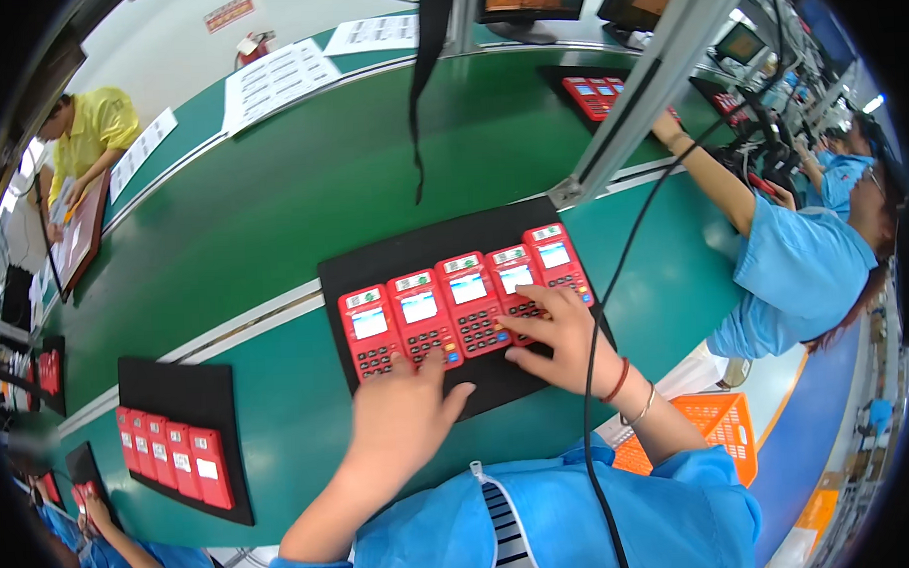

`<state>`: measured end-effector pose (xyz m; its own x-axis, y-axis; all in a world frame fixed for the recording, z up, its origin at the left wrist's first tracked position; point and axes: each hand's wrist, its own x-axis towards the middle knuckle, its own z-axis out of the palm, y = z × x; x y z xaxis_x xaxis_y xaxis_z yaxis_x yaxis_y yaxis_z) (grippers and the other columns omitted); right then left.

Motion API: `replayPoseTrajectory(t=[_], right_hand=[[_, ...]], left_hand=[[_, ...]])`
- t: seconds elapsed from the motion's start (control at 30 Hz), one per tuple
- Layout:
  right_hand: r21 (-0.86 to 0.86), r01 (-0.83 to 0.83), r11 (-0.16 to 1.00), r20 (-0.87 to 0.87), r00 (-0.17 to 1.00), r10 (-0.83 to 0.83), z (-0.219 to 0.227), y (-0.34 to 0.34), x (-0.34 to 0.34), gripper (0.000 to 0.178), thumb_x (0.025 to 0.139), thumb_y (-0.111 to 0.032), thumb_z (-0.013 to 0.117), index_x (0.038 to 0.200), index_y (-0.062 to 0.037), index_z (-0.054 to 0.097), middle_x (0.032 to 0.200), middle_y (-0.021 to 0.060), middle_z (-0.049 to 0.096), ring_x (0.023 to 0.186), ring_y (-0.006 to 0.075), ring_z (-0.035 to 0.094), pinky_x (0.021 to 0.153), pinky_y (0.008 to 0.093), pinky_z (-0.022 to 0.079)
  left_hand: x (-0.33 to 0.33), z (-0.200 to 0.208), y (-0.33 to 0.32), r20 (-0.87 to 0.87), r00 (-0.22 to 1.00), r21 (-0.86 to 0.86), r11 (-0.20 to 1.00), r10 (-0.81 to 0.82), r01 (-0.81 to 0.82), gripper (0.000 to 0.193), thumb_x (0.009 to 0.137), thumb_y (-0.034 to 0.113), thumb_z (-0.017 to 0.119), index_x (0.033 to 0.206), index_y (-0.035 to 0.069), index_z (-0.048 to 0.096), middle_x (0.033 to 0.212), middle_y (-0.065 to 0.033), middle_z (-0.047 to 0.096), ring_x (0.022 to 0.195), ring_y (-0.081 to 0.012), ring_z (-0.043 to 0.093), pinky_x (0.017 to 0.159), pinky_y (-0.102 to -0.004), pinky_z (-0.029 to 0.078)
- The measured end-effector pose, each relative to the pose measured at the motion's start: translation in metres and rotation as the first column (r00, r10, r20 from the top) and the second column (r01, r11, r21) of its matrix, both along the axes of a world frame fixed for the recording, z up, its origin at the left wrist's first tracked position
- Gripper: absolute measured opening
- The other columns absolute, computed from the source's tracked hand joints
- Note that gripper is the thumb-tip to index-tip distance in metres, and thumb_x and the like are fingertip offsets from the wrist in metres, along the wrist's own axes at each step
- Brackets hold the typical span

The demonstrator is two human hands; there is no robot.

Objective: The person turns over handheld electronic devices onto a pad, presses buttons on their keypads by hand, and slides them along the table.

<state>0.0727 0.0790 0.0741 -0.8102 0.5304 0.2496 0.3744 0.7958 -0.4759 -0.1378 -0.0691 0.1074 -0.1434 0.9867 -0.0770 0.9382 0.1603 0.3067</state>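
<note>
Several red card payment terminals with lit screens and keypads stand side by side on a black mat (413,247) in front of me. My left hand (404,416) reaches over the lower edge of the leftmost terminal (368,324) and the second terminal (418,305), fingertips at their keys, thumb held apart. Over the keypads of the middle terminal (466,290) and the fourth terminal (515,278) my right hand (567,340) has its fingers spread. The rightmost terminal (553,255) lies just beyond that hand. Neither hand grips anything; exact fingertip contact is hard to make out.
Another black mat (178,379) with several red terminals face down lies left. A black cable (624,258) hangs past my right hand. A metal post (658,87) rises behind the mat. An orange basket (715,420) stands at right. Co-workers sit on both sides.
</note>
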Motion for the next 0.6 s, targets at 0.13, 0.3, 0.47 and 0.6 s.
replayPoseTrajectory(t=[0.13,0.3,0.47,0.6], right_hand=[[-0.302,0.405,0.863,-0.244,0.842,-0.481,-0.013,0.05,0.035,0.03,0.088,-0.006,0.076,0.118,-0.0044,0.074,0.116,0.0117,0.071,0.094,0.0185,0.067,0.082,0.0316,0.056],[-0.729,0.328,0.601,-0.162,0.77,-0.617,-0.036,0.08,0.057,0.038,0.087,-0.004,0.079,0.123,0.001,0.068,0.11,0.0074,0.072,0.091,0.012,0.067,0.075,0.0256,0.054],[-0.705,0.338,0.623,-0.146,0.791,-0.594,-0.033,0.084,0.058,0.035,0.083,-0.001,0.082,0.116,0.0012,0.071,0.103,0.0064,0.073,0.084,0.012,0.066,0.074,0.0263,0.055],[-0.719,0.376,0.585,-0.065,0.801,-0.595,-0.03,0.08,0.059,0.044,0.081,-0.009,0.087,0.12,-0.0011,0.069,0.111,0.0065,0.071,0.093,0.013,0.066,0.08,0.0279,0.055]], left_hand=[[-0.045,-0.005,-0.019,0.531,0.843,0.232,0.941,0.09,-0.246,0.034,0.09,0.02,0.079,0.116,-0.001,0.073,0.1,-0.0166,0.073,0.076,-0.0225,0.07,0.07,-0.0346,0.056],[-0.082,-0.057,-0.034,0.661,0.718,0.245,0.842,0.217,-0.48,0.042,0.089,0.012,0.077,0.129,0.002,0.068,0.125,-0.0135,0.065,0.091,-0.0182,0.066,0.084,-0.0335,0.053],[-0.079,-0.081,-0.019,0.686,0.697,0.23,0.846,0.21,-0.482,0.065,0.083,0.014,0.082,0.143,0.007,0.058,0.141,-0.0111,0.055,0.11,-0.0211,0.058,0.094,-0.0342,0.049],[-0.071,-0.082,-0.005,0.622,0.761,0.303,0.84,0.183,-0.45,0.075,0.077,0.014,0.086,0.145,0.008,0.056,0.14,-0.0125,0.053,0.115,-0.0231,0.056,0.095,-0.0357,0.049]])
